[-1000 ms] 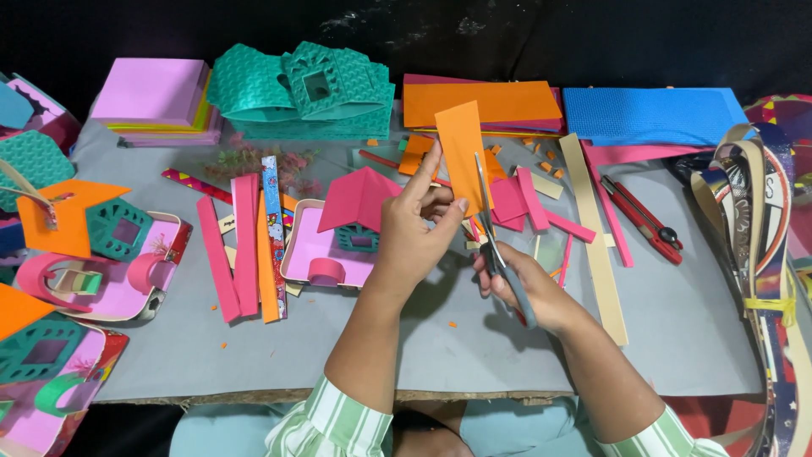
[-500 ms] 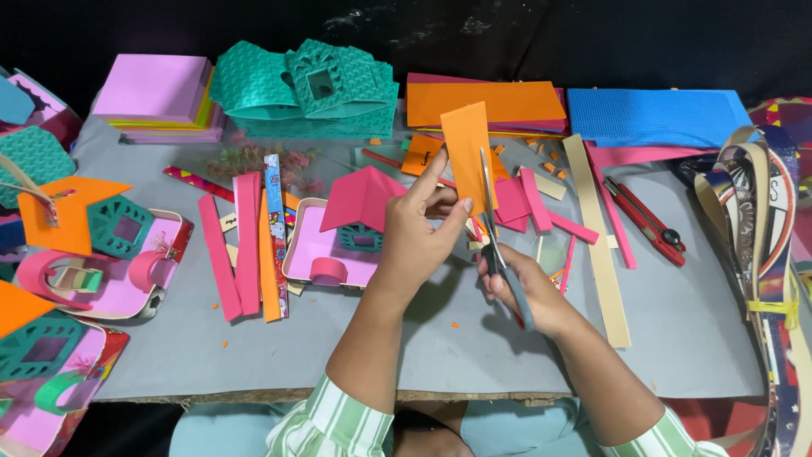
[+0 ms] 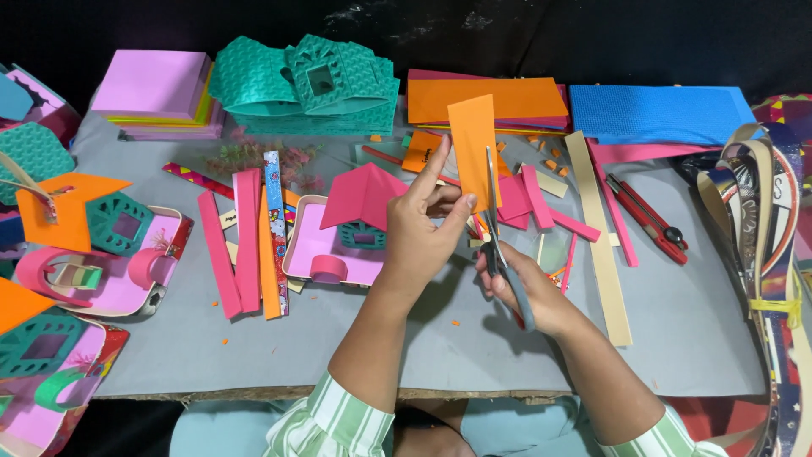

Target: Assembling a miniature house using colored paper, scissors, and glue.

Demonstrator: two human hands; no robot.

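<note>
**Orange Sheet Held Upright Against Scissor Blades**

An orange foam sheet (image 3: 472,148) is held upright above the grey table (image 3: 694,322) by the left hand (image 3: 423,233); its lower edge is pinched between thumb and curled fingers, while the index finger is stretched up along its left side. Scissors (image 3: 499,241) are gripped in the right hand (image 3: 529,288), the fingers closed around the handles, and the blades are pointed upward along the sheet's right edge, touching it. Whether the blades are parted cannot be told. Just left of the hands, a pink tray with a small pink-roofed house (image 3: 351,228) is seen. Pink and orange strips (image 3: 249,241) are laid further left. A red utility knife (image 3: 647,218) is placed to the right, near a long beige strip (image 3: 599,233). Stacked orange sheets (image 3: 524,97) and a blue sheet (image 3: 660,114) are kept at the far edge.
</note>
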